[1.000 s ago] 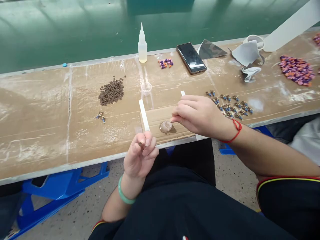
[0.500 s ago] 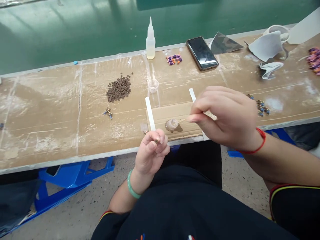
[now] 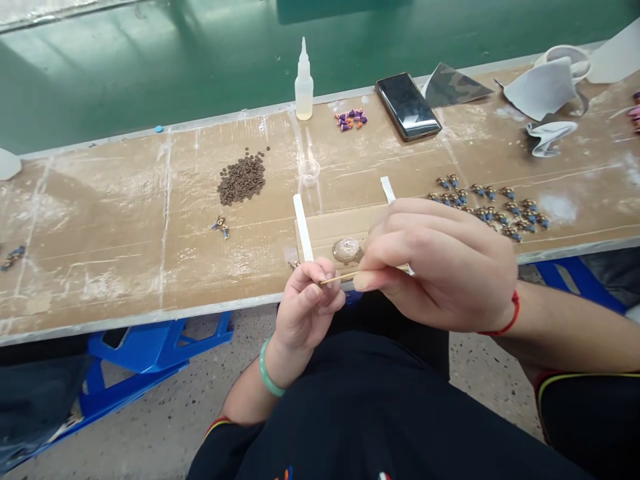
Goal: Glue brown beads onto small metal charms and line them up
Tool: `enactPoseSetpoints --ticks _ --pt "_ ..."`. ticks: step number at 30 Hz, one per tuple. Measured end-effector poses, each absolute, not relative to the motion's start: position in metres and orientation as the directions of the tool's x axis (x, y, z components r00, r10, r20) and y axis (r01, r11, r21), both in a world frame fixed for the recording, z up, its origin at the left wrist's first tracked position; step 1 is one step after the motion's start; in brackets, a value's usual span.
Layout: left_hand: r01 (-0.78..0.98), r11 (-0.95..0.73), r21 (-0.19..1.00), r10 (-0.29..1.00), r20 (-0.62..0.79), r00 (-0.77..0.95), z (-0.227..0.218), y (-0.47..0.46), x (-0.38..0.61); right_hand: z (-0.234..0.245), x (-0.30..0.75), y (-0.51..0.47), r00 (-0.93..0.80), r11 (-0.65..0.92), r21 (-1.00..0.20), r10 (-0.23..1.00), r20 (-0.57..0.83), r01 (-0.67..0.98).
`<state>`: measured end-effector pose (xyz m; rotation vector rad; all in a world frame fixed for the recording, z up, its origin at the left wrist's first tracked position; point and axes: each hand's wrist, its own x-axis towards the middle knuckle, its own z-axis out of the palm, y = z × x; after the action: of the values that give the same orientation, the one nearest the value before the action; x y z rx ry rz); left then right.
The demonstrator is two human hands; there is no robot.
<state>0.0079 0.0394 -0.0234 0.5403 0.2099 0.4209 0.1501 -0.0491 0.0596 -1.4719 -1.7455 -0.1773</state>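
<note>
Wooden stick [image 3: 339, 279] | pinched tight in the right hand [image 3: 440, 263], tip just touching the left hand [image 3: 307, 307], fingers curled shut | clear blob [image 3: 346, 250] on cardboard [image 3: 325, 233] right behind, pretty close

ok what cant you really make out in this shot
Head view only:
What the left hand pinches: its fingers cover it.
The end of the wooden stick in the right hand: covered by the fingers.
The right part of the cardboard piece: under the right hand.
The small blue-and-gold pieces: too small to make out their shape.
The glossy blob: too small to tell what it is.
</note>
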Motion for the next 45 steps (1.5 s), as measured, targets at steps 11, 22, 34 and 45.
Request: enactPoseSetpoints --ticks 11,22,34,45 --pt "-0.296 0.739 0.605 0.464 -0.139 0.875 -0.023 0.038 0.007 0.063 0.15 -0.05 0.005 0.351 -0.435 0.774 0.634 0.829" --pt "-0.269 0.816 0.511 0.387 -0.138 0.912 -0.022 0.036 0.009 0.06 0.154 -0.047 0.024 0.389 -0.525 0.786 0.617 0.757" --pt "-0.26 0.858 0.442 0.306 -0.035 0.951 -0.023 0.039 0.009 0.045 0.171 -0.06 0.241 0.208 -0.532 0.718 0.653 0.821" --pt "-0.251 0.874 0.415 0.288 -0.028 0.957 -0.03 0.041 0.01 -0.002 0.198 -0.062 0.17 0.071 -0.358 0.785 0.596 0.931"
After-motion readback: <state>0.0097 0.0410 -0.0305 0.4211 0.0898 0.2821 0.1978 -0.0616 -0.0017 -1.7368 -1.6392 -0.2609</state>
